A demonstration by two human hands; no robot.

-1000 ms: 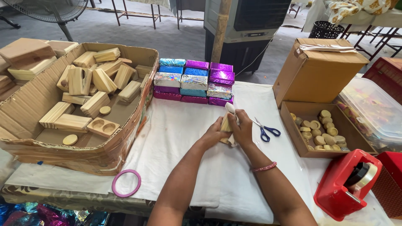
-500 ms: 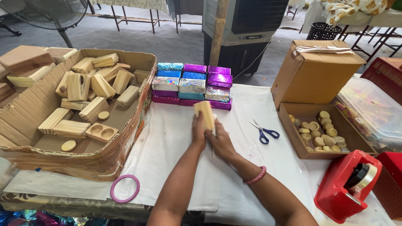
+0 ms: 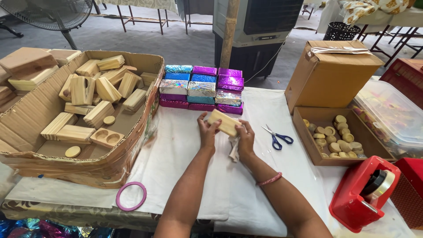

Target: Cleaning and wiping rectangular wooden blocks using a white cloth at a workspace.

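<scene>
Head view, starting at the left edge: a big open cardboard box (image 3: 26, 110) fills the left of the frame, loaded with pale wooden blocks (image 3: 98, 113), one of them with two round hollows. Below it, at the lower left, a pink ring (image 3: 131, 195) lies on the white sheet covering the desk (image 3: 185, 158). At the upper middle, a stack of foil-wrapped blocks (image 3: 200, 88) in blue, silver and purple sits against the box's right side.

Just below that stack, at the centre of the frame, both hands hold one bare wooden block (image 3: 224, 122), tilted with its left end higher. The left hand (image 3: 207, 132) grips the block's left end, fingers curled over it. The right hand (image 3: 245, 137) clasps the right end and also has a scrap of white cloth or paper (image 3: 234, 150) hanging beneath it.

Just right of the hands, blue-handled scissors (image 3: 276, 138) lie on the sheet. Farther right stands a brown carton (image 3: 332, 72), and in front of it an open tray box (image 3: 308, 141) of small round wooden discs (image 3: 337, 139). At the lower right sits a red tape dispenser (image 3: 361, 194), with a clear plastic tub (image 3: 392, 114) above it.
</scene>
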